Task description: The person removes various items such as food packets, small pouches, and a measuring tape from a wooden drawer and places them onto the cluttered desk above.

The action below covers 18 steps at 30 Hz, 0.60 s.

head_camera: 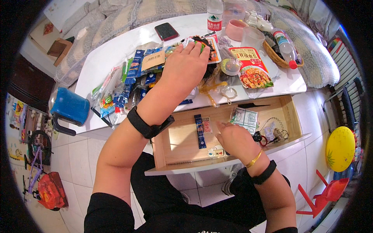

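My left hand lies palm down, fingers slightly apart, on a heap of packets on the white table. Under and beside it are blue sachets, a brown paper packet and a white-rimmed food pack. My right hand is over the pulled-out wooden drawer, with no held thing visible; its palm side is hidden. Left of it in the drawer lie a blue stick sachet and a red-and-white patterned packet. A green-and-white printed packet lies just beyond it.
On the table are a blue kettle, a phone, a water bottle, a red food pouch and a wicker basket with a bottle. A red stool and a yellow round-topped seat stand right; a bicycle left.
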Each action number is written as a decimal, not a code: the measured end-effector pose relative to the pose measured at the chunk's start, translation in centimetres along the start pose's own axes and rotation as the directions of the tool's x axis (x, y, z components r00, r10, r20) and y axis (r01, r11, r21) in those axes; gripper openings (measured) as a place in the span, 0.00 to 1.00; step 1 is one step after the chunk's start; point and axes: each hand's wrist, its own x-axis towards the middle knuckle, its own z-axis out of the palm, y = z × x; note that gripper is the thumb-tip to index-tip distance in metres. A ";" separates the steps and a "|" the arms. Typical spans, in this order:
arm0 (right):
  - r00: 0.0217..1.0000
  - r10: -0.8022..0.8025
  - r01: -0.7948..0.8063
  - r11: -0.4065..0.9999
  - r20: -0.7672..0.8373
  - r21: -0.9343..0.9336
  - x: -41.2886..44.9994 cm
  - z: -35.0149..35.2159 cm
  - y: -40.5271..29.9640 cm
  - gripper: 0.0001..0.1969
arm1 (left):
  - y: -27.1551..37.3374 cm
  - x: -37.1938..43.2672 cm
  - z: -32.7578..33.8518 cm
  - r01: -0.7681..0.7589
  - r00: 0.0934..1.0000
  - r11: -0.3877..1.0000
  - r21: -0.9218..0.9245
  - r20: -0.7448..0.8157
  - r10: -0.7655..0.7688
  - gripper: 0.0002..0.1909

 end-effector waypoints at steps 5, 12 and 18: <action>0.999 -0.006 0.008 1.000 0.052 -0.024 0.3 0.1 0.4 0.25 | 0.7 -0.8 -1.7 -0.044 0.998 0.998 -0.034 -0.049 0.043 0.26; 0.977 -0.078 0.066 0.996 -0.200 -0.066 0.0 2.1 1.1 0.14 | 5.3 -5.2 -3.9 -0.269 0.954 0.932 -0.242 -0.200 0.223 0.23; 0.995 -0.017 0.013 0.999 -0.099 -0.046 0.2 2.8 2.1 0.13 | 8.6 -9.0 -2.7 -0.298 0.925 0.865 -0.403 0.101 0.366 0.15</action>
